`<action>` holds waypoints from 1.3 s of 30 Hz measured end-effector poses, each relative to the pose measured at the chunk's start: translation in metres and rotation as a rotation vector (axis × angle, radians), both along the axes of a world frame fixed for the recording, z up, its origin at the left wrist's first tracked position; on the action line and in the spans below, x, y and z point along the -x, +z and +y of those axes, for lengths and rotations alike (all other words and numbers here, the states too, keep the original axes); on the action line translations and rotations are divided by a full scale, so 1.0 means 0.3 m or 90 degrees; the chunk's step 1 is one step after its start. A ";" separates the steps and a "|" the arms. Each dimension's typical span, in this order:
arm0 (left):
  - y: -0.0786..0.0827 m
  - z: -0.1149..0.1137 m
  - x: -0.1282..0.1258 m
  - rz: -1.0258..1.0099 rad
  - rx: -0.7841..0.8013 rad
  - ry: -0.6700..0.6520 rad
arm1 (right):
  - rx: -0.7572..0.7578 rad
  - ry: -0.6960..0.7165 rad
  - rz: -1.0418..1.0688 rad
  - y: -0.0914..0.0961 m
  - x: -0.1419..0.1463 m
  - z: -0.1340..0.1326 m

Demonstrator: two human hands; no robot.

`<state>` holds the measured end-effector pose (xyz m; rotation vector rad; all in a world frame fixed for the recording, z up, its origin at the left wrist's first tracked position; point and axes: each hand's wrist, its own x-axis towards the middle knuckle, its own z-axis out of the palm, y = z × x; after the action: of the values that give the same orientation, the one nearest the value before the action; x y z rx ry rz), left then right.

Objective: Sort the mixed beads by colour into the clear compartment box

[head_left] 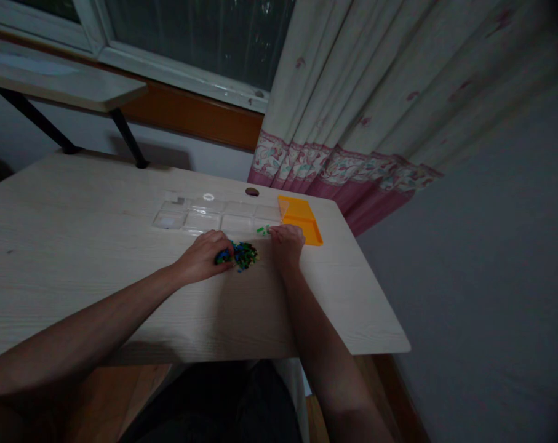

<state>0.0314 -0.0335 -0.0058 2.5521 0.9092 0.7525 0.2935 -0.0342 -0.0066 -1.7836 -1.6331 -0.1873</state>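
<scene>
A heap of small coloured pieces (245,255), mostly blue, green and dark, lies on the table; their exact kind is too small to tell. My left hand (203,257) curls round the heap's left side, with pieces showing between thumb and fingers. Farther right, my right hand (288,242) has its fingers bent together beside a few bright green pieces (261,231). Whatever its fingertips hold is hidden. Behind both hands stretches a clear plastic compartment tray (202,220). The yellow-orange tray (312,231) sits just beyond my right hand, partly covered by it.
A dark oval object (252,192) lies near the back edge of the pale wooden table (98,246). At the back left stands a raised shelf (89,86) on black legs. A curtain (343,123) hangs behind the right side, near the wall.
</scene>
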 end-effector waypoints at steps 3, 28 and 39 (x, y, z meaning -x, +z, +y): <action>-0.004 -0.001 0.001 0.015 0.001 0.010 | 0.006 0.000 -0.007 -0.005 -0.004 0.004; -0.006 0.005 -0.014 -0.155 0.052 0.075 | -0.004 0.262 -0.003 0.037 0.067 -0.028; -0.008 0.013 -0.022 -0.270 0.165 0.156 | -0.010 0.369 -0.087 0.033 0.216 -0.088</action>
<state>0.0378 -0.0296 -0.0082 1.9739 1.0970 1.1111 0.2288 -0.0606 0.0033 -1.2386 -2.1626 -0.0538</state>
